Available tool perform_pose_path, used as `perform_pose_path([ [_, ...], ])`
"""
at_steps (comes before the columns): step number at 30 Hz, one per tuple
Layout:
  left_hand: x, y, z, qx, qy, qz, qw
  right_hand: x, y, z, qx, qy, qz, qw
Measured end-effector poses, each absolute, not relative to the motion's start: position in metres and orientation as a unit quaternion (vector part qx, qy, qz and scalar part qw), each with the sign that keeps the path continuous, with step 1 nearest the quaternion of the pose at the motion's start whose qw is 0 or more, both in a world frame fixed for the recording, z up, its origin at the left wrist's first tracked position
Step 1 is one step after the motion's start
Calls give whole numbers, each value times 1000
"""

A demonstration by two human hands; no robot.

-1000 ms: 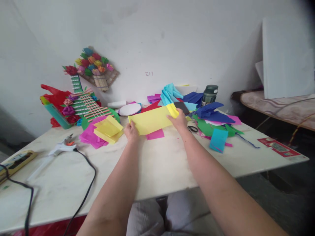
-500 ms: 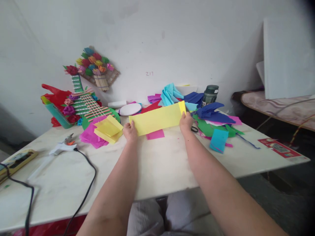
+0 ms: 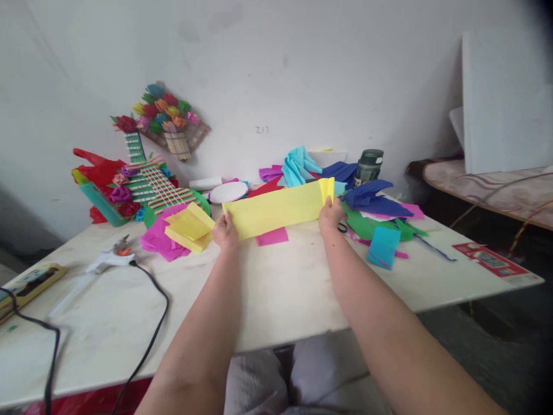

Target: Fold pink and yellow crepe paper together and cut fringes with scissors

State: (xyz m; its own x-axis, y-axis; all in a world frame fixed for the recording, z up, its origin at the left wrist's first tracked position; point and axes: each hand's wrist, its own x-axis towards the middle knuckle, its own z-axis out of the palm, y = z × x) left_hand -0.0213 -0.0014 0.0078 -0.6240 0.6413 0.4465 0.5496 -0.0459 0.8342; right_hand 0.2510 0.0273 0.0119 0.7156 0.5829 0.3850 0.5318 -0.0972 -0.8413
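Observation:
A wide strip of yellow crepe paper (image 3: 279,208) is held up above the table, stretched between my two hands. My left hand (image 3: 225,231) pinches its left end, and my right hand (image 3: 331,216) grips the right end, where the paper is bunched and folded over. Under the strip, a pink paper piece (image 3: 272,236) lies on the table. Folded yellow paper (image 3: 190,226) rests on magenta sheets (image 3: 159,239) just left of my left hand. Close to my right hand, a black scissors handle (image 3: 342,227) partly shows.
A glue gun (image 3: 108,260) with a black cord lies on the left of the table (image 3: 285,300). Behind it stands a guitar-shaped craft (image 3: 158,184) with paper flowers. Blue paper (image 3: 375,197), a teal piece (image 3: 383,246) and a dark jar (image 3: 369,167) are on the right.
My hands have moved slightly apart. The yellow strip is drawn wider, its right end shifted right and its left end a little left.

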Motion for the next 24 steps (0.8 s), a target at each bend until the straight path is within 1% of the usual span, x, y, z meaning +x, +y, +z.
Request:
perform_pose_path([
  [6,-30,3,3,431,680,592,38,255,24,12,-752,-337,44,565],
  [10,-38,11,-4,406,673,615,50,255,22,13,-778,-318,63,537],
  [15,-40,7,0,384,700,600,43,255,21,14,-796,-305,86,515],
  [19,-35,-3,9,372,728,576,34,262,28,10,-772,-309,87,549],
  [24,-32,-8,14,354,757,549,34,273,44,-5,-705,-308,98,632],
])
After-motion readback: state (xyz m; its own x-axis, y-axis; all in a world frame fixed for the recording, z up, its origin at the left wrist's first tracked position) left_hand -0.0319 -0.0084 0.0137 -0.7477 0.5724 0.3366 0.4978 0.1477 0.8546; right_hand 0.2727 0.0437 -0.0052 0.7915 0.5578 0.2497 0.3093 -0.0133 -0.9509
